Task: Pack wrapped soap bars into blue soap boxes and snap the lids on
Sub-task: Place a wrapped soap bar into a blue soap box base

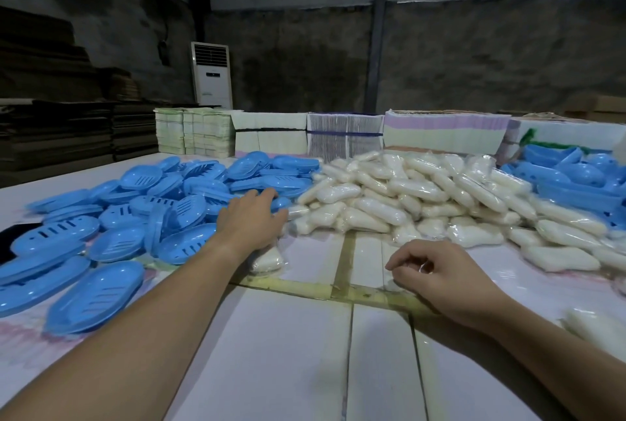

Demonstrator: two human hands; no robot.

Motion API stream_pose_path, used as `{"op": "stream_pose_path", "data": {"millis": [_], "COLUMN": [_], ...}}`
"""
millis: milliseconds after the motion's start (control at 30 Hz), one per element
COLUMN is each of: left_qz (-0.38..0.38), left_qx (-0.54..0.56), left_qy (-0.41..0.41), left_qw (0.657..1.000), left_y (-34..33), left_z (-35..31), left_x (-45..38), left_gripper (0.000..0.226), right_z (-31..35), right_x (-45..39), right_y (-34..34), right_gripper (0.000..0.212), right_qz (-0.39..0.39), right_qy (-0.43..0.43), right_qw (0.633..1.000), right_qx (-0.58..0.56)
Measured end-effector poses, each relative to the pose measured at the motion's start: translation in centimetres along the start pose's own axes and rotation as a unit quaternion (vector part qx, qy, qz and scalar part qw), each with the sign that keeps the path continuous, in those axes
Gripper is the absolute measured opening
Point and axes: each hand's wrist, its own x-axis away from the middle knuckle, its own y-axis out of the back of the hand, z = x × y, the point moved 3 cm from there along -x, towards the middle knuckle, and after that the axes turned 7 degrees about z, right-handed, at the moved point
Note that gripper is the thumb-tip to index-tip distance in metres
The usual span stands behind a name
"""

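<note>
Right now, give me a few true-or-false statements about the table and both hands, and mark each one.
1. The left hand reaches over the edge of the pile of blue soap box parts. True.
2. The right hand holds a blue lid. False: its fingers are loosely curled over the white table, with no blue part in them.
3. The heap of wrapped soap bars lies right of the blue pile. True.
4. A wrapped soap bar lies below the left wrist. True.
5. The stacks at the table's far edge are blue boxes. False: they are bundled paper stacks.
</note>
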Motion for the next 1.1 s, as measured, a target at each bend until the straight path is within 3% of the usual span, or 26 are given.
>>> {"op": "stream_pose_path", "data": {"millis": [133, 233, 367, 433, 533, 667, 800, 933, 1100], "left_qz": [-0.171, -0.197, -0.064, 0.020, 0.101, 0.123, 0.195, 0.248, 0.244], "left_qx": [0.057, 0.135, 0.283, 0.315, 0.330, 0.262, 0.268, 0.228, 0.272], "left_qy": [-0.073, -0.125, -0.140, -0.135, -0.126, -0.145, -0.198, -0.264, -0.300], "left_qw": [0.981, 0.963, 0.947, 0.939, 0.930, 0.946, 0.923, 0.904, 0.881], "left_y": [3.3, 4.3, 2.6, 0.9, -1.1, -1.4, -1.1, -1.0, -1.1], "left_z": [-2.2, -4.8, -7.9, -9.2, -10.1, -10.2, -10.8, -11.1, -11.6], "left_x": [1.3, 2.8, 4.8, 5.6, 6.5, 6.8, 7.4, 8.1, 8.5], "left_gripper": [0.028, 0.026, 0.023, 0.011, 0.022, 0.016, 0.026, 0.035, 0.010], "right_z": [0.0, -0.3, -1.2, -1.7, -2.8, -4.4, -6.1, -8.1, -9.2], "right_x": [0.0, -0.1, -0.4, -0.6, -0.8, -1.0, -1.1, -1.5, -2.9], "right_y": [0.2, 0.3, 0.7, 0.9, 1.8, 3.5, 5.0, 5.3, 4.8], "right_gripper": [0.023, 0.024, 0.028, 0.028, 0.022, 0.018, 0.016, 0.046, 0.064], "right_qz": [-0.009, -0.016, -0.044, -0.058, -0.097, -0.148, -0.175, -0.133, -0.056], "right_qy": [0.004, -0.001, -0.023, -0.037, -0.072, -0.113, -0.151, -0.227, -0.246], "right_qw": [1.000, 1.000, 0.998, 0.997, 0.992, 0.982, 0.969, 0.939, 0.911], "right_qx": [-0.002, -0.007, -0.038, -0.034, -0.025, 0.015, 0.082, 0.222, 0.326]}}
